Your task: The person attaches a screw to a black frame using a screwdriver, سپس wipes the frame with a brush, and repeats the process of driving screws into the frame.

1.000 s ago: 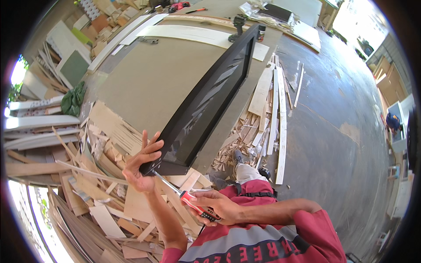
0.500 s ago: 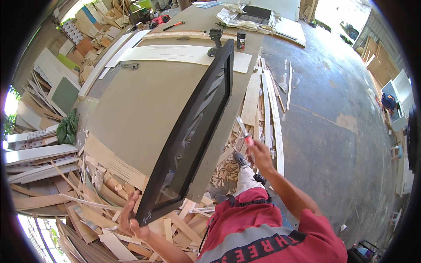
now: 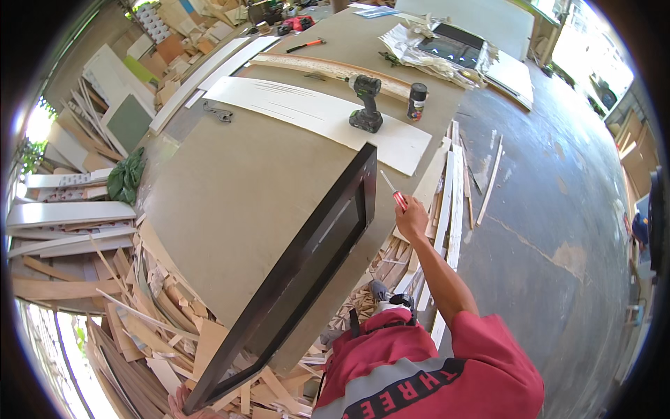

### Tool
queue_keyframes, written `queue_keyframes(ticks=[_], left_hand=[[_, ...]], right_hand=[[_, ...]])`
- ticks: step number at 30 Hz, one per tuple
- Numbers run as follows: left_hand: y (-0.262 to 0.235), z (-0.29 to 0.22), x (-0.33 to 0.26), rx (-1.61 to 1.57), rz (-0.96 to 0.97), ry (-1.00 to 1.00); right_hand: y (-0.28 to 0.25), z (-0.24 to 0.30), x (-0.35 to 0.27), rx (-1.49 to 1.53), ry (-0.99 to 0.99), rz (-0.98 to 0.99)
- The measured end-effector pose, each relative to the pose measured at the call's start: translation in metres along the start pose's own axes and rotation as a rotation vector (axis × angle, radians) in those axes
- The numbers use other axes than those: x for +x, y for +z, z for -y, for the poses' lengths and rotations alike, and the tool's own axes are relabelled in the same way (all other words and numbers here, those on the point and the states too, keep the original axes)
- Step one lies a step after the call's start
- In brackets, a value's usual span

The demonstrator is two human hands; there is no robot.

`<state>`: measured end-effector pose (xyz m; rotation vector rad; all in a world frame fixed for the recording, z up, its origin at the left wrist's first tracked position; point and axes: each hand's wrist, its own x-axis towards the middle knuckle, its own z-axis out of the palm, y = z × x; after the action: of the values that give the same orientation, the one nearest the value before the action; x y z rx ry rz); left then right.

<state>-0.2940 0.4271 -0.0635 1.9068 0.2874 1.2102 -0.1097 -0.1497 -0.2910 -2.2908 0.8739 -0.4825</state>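
Note:
A long black rectangular frame (image 3: 285, 279) with a glass-like pane stands tilted on edge, slanting across the worktable (image 3: 230, 174) and past its near edge. My left hand (image 3: 187, 408), partly hidden, grips the frame's near lower corner. In my closed right hand (image 3: 413, 219) is a screwdriver (image 3: 399, 200) with a red handle. Its shaft points up and left beside the frame's far end, apart from it. A cordless drill (image 3: 367, 105) stands upright on a white board (image 3: 279, 105) beyond the frame.
Next to the drill stands a dark spray can (image 3: 417, 102). A hammer (image 3: 306, 45) and a wrapped dark panel (image 3: 447, 47) lie farther back. Wood offcuts (image 3: 160, 307) crowd the near left, and long strips (image 3: 447, 209) lie along the table's right side.
The frame's far end has come down and nearer, and its near corner has moved down and left with my left hand. My right hand has brought the screwdriver up close to the frame's far end.

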Motion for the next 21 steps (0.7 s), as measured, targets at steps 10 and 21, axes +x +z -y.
queue_keyframes(ticks=[10, 21], left_hand=[[0.006, 0.008, 0.006, -0.016, -0.327, -0.393], [-0.005, 0.030, -0.003, -0.090, -0.400, -0.353]], right_hand=[[0.056, -0.014, 0.083, -0.101, -0.429, 0.034], [0.040, -0.002, 0.074, -0.063, -0.408, -0.165]])
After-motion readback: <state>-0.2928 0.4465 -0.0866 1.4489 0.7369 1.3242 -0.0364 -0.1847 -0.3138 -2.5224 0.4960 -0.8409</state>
